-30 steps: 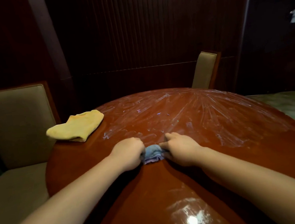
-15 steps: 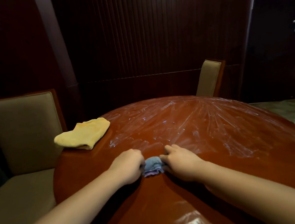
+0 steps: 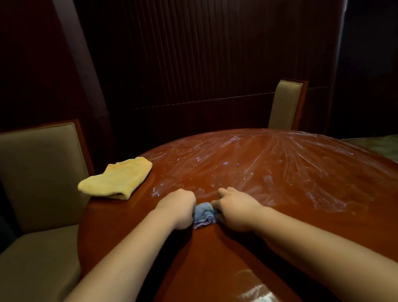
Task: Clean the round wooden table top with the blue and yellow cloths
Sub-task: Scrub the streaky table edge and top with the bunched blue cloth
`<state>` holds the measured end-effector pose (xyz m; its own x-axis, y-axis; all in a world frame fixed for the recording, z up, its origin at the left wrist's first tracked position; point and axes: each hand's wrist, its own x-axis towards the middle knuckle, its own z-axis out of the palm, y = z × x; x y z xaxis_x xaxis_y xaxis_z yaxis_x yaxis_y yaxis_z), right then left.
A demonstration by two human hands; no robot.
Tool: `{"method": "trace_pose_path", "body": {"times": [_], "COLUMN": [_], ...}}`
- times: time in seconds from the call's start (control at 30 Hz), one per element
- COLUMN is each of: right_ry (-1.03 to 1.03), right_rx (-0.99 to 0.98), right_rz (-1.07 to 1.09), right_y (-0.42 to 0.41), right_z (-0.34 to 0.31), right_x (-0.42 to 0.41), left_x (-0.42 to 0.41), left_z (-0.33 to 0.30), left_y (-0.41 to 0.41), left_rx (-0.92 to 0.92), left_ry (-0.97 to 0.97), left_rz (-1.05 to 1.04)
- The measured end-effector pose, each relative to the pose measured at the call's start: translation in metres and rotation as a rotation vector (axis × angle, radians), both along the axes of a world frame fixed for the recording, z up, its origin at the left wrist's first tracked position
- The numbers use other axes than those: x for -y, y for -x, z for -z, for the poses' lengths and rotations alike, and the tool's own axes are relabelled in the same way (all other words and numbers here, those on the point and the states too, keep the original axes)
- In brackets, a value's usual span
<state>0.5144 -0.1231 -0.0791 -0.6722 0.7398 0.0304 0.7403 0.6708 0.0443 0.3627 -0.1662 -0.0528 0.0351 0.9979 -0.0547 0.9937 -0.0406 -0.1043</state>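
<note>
The fingers of the left hand are curled under into a fist at the left end of the small bunched pale-blue cloth, and the fingertips themselves are hidden beneath the knuckles, so the grasp is read from the cloth vanishing into the fist. The right hand pinches the cloth's right end with fingers folded in and the thumb lying along the top; most of the cloth is covered by the two hands, leaving only a crumpled middle strip showing. The cloth rests on the round reddish-brown glossy wooden bench, near its centre-left. Beyond the hands the surface carries streaky, whitish wet smears fanning outward. A folded yellow cloth lies at the bench's far left edge, well apart from the hands. Both forearms run out of the bottom of the view. A tan upholstered chair with a wooden frame stands left of the bench, its seat cut off by the edge; a second tan chair shows only its back behind the far rim. The dark ribbed wall panelling is hard to make out.
</note>
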Motion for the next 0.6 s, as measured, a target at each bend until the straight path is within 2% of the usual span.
{"method": "trace_pose_path", "body": {"times": [0.1,0.23,0.6], "right_ry": [-0.043,-0.055,-0.055], "right_rx": [0.02,0.009,-0.015], "right_rz": [-0.029,0.007,0.058], "right_y": [-0.004,0.01,0.055], "right_z": [0.0,-0.003,0.002], "right_x": [0.008,-0.009,-0.09], "left_x": [0.007,0.0,-0.077], "left_z": [-0.004,-0.003,0.001], "left_y": [-0.003,-0.007,0.032], "left_rx": [-0.029,-0.039,-0.024], "left_ry": [0.019,-0.012,-0.071], "left_rz": [0.022,-0.064,-0.138]}}
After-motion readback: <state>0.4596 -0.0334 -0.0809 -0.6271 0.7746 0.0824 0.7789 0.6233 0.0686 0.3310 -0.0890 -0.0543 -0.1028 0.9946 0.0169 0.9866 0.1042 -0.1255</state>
